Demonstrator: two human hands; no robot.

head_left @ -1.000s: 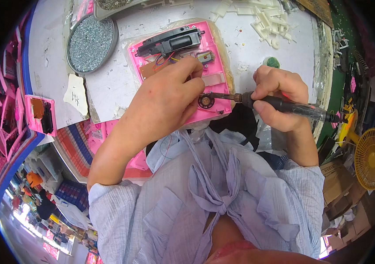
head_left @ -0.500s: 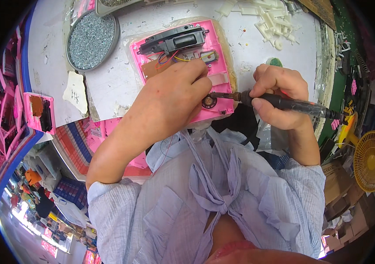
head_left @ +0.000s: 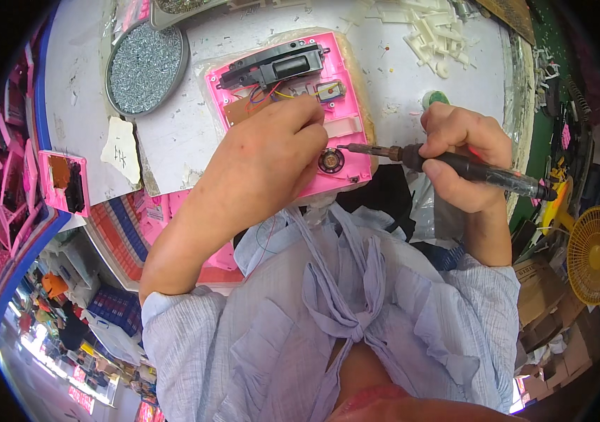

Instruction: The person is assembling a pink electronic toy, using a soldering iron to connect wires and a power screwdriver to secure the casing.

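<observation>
Bent at every finger, the right hand (head_left: 467,158), right of centre in the frame, is closed around the dark handle of a soldering iron (head_left: 493,177). The left hand (head_left: 272,151), near the centre, has its fingers curled in; their tips are hidden, so one cannot tell how far they part or whether they pinch anything. A pale blue shirt (head_left: 356,281) fills the lower middle of the frame. The pink case (head_left: 346,77) lies open at the upper centre, partly under the left hand. The iron's tip reaches over it, just above a round speaker (head_left: 331,161); whether it touches anything is unclear. Farther up inside the case are a small motor (head_left: 329,91), a brown board (head_left: 238,111), thin coloured wires (head_left: 265,95) and a long black part (head_left: 272,67). Beneath the case, a plastic-wrapped pad (head_left: 365,91) rests on the white table (head_left: 205,53). A torn paper (head_left: 121,151) lies at the table's left, with a bowl (head_left: 185,60) of silvery screws (head_left: 147,67) above it. White parts (head_left: 433,35) are heaped at the upper right. Beyond the table, a yellow fan (head_left: 595,253) stands at the right edge, above cardboard boxes (head_left: 539,288).
</observation>
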